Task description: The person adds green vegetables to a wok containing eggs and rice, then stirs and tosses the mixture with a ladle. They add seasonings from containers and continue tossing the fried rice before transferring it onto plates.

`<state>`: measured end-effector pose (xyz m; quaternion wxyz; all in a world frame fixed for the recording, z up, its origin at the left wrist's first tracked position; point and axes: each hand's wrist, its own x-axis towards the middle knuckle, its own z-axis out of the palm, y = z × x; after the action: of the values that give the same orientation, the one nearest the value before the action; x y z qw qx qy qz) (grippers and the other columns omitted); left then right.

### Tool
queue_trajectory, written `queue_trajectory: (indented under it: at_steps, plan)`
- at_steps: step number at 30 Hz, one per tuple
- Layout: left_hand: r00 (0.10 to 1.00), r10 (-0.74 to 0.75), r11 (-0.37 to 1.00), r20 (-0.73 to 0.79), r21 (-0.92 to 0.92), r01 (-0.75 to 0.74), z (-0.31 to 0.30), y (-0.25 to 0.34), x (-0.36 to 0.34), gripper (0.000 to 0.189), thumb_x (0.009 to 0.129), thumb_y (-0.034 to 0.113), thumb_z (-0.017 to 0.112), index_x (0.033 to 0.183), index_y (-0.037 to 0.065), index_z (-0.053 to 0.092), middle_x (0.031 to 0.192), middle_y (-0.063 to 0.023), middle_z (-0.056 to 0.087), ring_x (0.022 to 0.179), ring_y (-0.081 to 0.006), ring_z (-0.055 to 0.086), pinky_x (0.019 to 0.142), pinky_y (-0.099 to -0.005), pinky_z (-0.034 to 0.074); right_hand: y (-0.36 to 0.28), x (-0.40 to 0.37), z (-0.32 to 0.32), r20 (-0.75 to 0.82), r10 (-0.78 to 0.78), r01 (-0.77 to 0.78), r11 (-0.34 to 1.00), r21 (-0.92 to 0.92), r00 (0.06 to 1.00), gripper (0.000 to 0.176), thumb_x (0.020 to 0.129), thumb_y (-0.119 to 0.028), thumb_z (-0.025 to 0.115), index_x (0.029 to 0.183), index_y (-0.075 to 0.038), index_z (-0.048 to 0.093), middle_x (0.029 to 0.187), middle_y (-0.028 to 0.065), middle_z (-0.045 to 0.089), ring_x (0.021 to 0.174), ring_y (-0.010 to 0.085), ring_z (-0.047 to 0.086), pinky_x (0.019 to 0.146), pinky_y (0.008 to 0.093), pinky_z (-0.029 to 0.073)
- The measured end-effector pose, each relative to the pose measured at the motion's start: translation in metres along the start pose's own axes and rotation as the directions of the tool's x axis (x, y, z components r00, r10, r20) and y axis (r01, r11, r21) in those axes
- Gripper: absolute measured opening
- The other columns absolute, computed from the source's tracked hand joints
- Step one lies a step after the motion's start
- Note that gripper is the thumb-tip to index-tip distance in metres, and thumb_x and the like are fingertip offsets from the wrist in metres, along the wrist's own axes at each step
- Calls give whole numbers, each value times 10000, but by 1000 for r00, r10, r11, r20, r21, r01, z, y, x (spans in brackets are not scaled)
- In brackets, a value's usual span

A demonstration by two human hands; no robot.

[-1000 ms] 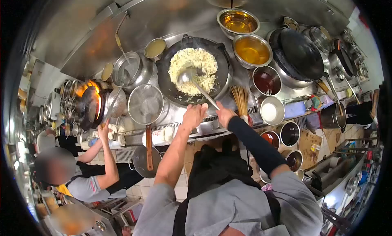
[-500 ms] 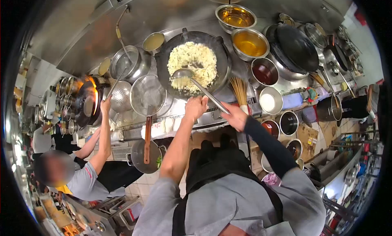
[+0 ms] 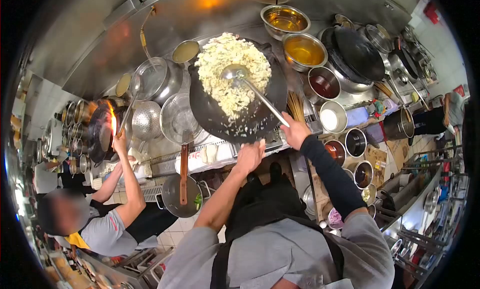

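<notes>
A black wok holds a pale yellow, crumbly mass of food, heaped toward its far side. My left hand is closed at the wok's near edge, gripping the rim or a handle there; the exact grip is hidden. My right hand is wrapped round the end of a long metal ladle. The ladle's bowl rests on the food, near the middle of the heap.
Left of the wok are a mesh strainer and a perforated ladle. A person works at a flaming wok. Oil bowls, a sauce pot and a bamboo brush stand on the right.
The wok has come nearer to me and tilted, and the food has spread toward its far side. My left hand has moved nearer and right; the ladle's bowl has moved away from me.
</notes>
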<state>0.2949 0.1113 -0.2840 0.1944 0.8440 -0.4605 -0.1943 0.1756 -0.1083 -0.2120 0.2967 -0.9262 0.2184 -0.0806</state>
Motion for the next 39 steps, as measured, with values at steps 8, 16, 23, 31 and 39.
queue_trajectory:
  at_steps: [8, 16, 23, 31, 39]
  plan:
    - [984, 66, 996, -164, -46, -75, -71, -20, 74, 441, 1083, 426, 541, 1002, 11, 665, 936, -268, 724, 984, -479, 661, 874, -574, 512, -16, -56, -118, 269, -109, 98, 994, 53, 957, 599, 996, -93, 619, 1563, 5, 453, 1264, 274, 709, 1128, 453, 706, 997, 466, 558]
    - [995, -13, 1000, -99, -20, 11, -41, -40, 105, 414, 1099, 421, 491, 1066, 49, 670, 1041, -244, 756, 1069, -462, 670, 1075, -564, 461, 27, 93, 85, 98, 115, -106, 990, -99, 988, 709, 1011, -187, 556, 1649, -58, 274, 932, 331, 720, 876, 506, 704, 829, 575, 551]
    - [990, -12, 997, -143, -78, 0, -40, -39, 105, 453, 1096, 445, 494, 959, 52, 673, 966, -216, 751, 1017, -428, 671, 1010, -514, 469, 52, 56, 14, 335, -22, 104, 968, -228, 942, 657, 999, -191, 576, 1602, -37, 366, 1000, 301, 736, 895, 485, 718, 853, 557, 558]
    - [982, -22, 997, -188, -75, 8, -32, -40, 107, 480, 1077, 471, 538, 898, 43, 663, 932, -218, 735, 988, -448, 650, 952, -534, 492, 29, 123, 64, 199, -102, 93, 994, 52, 975, 620, 1004, -210, 537, 1571, 12, 419, 901, 243, 716, 750, 357, 707, 704, 477, 573]
    - [974, -63, 994, -216, -103, 41, -26, -42, 108, 472, 1074, 470, 539, 891, 51, 658, 915, -207, 727, 971, -434, 637, 932, -524, 488, -15, -11, -56, 776, -161, -760, -396, 515, 610, 366, 1132, -269, 532, 1491, -199, 513, 770, -37, 461, 505, 62, 407, 372, 238, 352]
